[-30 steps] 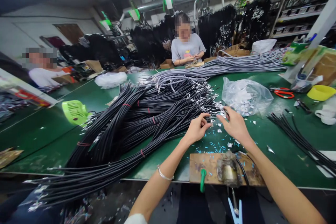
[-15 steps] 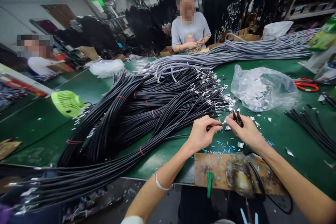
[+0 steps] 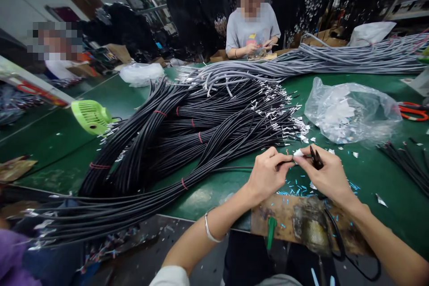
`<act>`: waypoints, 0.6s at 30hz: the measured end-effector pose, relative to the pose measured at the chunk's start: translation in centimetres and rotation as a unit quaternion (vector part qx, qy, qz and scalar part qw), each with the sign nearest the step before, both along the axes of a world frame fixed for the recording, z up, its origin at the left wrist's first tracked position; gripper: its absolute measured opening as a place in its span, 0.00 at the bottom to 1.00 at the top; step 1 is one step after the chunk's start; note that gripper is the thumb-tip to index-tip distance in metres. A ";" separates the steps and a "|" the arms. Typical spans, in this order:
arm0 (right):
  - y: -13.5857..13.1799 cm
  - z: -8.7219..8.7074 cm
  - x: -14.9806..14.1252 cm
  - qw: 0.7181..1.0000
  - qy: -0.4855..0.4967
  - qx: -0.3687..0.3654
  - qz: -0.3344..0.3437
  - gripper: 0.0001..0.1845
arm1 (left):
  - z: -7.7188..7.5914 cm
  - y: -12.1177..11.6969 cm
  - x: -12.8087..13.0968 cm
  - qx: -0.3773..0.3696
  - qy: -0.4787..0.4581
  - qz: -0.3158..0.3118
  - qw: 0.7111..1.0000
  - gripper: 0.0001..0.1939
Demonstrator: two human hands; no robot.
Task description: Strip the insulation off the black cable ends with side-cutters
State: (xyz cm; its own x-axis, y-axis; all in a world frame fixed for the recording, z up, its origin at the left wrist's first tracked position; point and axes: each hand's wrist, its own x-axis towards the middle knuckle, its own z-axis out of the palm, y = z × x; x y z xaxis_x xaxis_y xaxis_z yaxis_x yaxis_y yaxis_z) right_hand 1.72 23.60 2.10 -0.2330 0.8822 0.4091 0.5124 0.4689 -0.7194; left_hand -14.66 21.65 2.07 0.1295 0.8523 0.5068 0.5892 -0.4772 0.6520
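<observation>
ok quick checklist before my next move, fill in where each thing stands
1. Left hand gripping a black cable: ok
2. Right hand pinching the white piece near the left fingertips: ok
3. Dark tool kept in the right hand: ok
4. Wooden board free of blue bits: not ok, some lie on it
5. Red-handled tool away from both hands: ok
6. Cable end undamaged: cannot tell, too small and partly covered
</observation>
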 end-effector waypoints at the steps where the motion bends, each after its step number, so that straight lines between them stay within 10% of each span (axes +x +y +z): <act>1: -0.1 0.0 0.0 1.000 -0.011 0.020 0.005 0.07 | 0.2 0.1 -0.1 -0.039 -0.005 -0.009 0.999 0.07; 5: -0.4 -0.3 0.3 0.989 -0.073 0.127 0.032 0.07 | 0.9 0.3 -0.6 -0.168 -0.020 -0.073 0.983 0.08; 11: -0.6 -0.4 0.7 0.986 -0.087 0.137 -0.028 0.04 | 0.7 0.2 -0.1 -0.114 -0.064 0.016 0.991 0.04; 18: -0.3 0.7 0.9 0.991 -0.080 -0.095 -0.046 0.16 | 1.2 0.0 0.4 0.011 -0.109 0.079 0.991 0.04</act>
State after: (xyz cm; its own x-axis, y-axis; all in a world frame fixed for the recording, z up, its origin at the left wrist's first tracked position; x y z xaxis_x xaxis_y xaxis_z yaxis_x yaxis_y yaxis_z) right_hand 2.58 23.30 2.76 -0.1970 0.9601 0.1984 0.6604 0.2795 -0.6969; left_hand -14.29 21.63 3.24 -0.1201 0.8416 0.5266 0.5041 -0.4052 0.7627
